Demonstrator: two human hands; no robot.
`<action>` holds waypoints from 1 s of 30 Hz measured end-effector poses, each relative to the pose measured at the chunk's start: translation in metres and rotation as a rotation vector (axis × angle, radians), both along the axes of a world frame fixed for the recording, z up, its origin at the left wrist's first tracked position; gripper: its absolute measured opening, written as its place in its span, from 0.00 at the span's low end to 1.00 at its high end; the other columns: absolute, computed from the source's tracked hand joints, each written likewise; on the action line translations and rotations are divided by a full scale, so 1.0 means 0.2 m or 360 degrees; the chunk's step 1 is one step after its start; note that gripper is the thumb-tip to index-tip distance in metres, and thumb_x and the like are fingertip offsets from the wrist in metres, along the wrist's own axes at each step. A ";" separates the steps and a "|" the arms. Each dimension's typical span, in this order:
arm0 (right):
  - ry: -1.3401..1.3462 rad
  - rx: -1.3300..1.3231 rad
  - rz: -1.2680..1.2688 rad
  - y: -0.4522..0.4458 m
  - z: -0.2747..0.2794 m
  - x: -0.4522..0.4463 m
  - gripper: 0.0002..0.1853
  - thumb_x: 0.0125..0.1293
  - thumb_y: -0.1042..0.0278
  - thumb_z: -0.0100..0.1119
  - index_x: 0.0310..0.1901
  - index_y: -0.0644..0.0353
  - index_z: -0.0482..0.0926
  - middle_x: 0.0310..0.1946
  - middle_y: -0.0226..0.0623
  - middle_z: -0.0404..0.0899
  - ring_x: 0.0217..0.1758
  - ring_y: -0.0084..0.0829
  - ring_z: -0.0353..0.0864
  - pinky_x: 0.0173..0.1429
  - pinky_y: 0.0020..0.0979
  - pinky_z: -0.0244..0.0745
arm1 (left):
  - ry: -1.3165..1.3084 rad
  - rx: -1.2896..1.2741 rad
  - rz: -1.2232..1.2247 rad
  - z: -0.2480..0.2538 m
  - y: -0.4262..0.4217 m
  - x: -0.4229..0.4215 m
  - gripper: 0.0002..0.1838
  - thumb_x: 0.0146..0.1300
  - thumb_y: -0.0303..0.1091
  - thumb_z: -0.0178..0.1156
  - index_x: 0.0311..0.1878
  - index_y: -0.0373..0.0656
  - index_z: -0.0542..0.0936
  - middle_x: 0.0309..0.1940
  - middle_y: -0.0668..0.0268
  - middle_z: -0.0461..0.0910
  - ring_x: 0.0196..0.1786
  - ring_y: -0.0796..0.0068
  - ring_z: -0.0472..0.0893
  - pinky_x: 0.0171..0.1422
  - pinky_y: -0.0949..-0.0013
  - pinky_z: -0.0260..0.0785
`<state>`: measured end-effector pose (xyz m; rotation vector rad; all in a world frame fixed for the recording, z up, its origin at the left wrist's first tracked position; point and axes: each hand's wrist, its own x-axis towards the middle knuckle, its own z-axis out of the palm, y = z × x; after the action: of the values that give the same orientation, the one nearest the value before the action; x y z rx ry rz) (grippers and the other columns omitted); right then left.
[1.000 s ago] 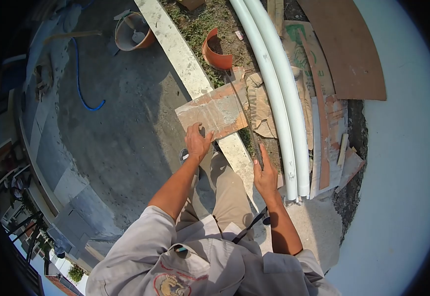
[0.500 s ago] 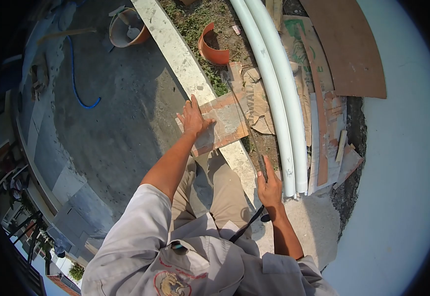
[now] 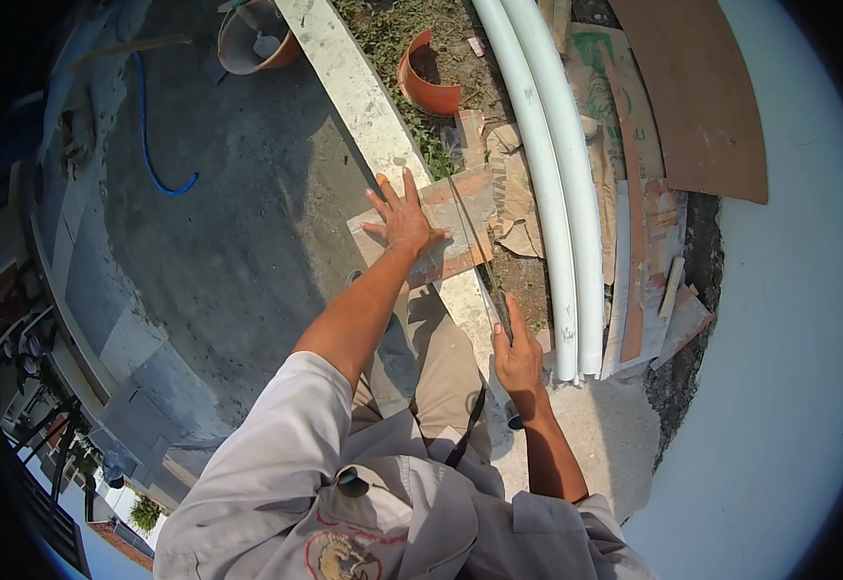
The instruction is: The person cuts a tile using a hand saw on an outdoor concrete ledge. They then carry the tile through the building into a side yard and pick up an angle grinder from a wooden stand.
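My left hand (image 3: 407, 227) lies flat with fingers spread on a worn, cement-stained board (image 3: 458, 206), pressing it against the pale concrete curb (image 3: 344, 72) beneath. The board sits crosswise over the curb, its ends jutting out on both sides. In my right hand (image 3: 519, 360) is the handle of a handsaw (image 3: 471, 222), my fingers wrapped round it. Its long narrow blade slants up and left across the board's right part, a short way right of my left thumb. How deep the blade sits in the board cannot be made out.
Two long white pipes (image 3: 558, 193) run along the right, beside flattened cardboard (image 3: 603, 87) and a brown sheet (image 3: 697, 106) near the wall. An orange curved pipe piece (image 3: 426, 87) rests on the grass. A bucket (image 3: 247, 43) and a blue hose (image 3: 146, 145) are on the left floor.
My left hand has shifted right along the board, nearer the blade, and its fingers have spread wider. My right hand has drawn the saw back slightly toward my body.
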<state>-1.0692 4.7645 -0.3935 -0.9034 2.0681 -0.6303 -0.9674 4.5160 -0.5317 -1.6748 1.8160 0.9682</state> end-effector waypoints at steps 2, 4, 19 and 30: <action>0.0060 -0.0030 0.0032 0.00 0.00 0.01 0.31 0.76 0.71 0.57 0.78 0.55 0.64 0.64 0.60 0.79 0.63 0.58 0.83 0.61 0.46 0.80 | -0.0007 -0.0015 -0.0037 -0.05 0.05 0.00 0.80 0.41 0.56 0.86 0.86 0.65 0.33 0.84 0.41 0.26 0.84 0.26 0.29 0.69 0.06 0.43; 0.0127 -0.0073 0.0084 0.00 0.00 0.01 0.31 0.76 0.70 0.57 0.78 0.54 0.64 0.62 0.60 0.80 0.60 0.58 0.84 0.59 0.46 0.81 | 0.0000 -0.0033 -0.0045 -0.08 0.09 -0.01 0.79 0.43 0.54 0.86 0.86 0.64 0.33 0.84 0.42 0.25 0.83 0.26 0.27 0.68 0.06 0.45; 0.0031 0.0284 0.0135 -0.03 0.05 0.01 0.30 0.76 0.70 0.56 0.78 0.51 0.65 0.53 0.57 0.81 0.52 0.54 0.85 0.54 0.45 0.80 | -0.0108 0.0273 -0.0062 0.03 0.02 -0.09 0.79 0.48 0.54 0.83 0.85 0.60 0.27 0.83 0.39 0.18 0.82 0.24 0.23 0.70 0.09 0.45; 0.0054 0.0617 0.0400 -0.70 -0.16 -0.10 0.36 0.76 0.69 0.55 0.82 0.40 0.56 0.43 0.59 0.86 0.41 0.60 0.86 0.44 0.54 0.80 | -0.0170 0.0199 -0.0076 -0.02 0.06 -0.10 0.83 0.43 0.56 0.85 0.85 0.57 0.26 0.82 0.37 0.17 0.82 0.22 0.24 0.70 0.09 0.45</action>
<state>-1.0886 4.6255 -0.4257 -0.9249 1.9696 -0.0751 -0.9884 4.5290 -0.5361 -1.5700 1.6830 0.9336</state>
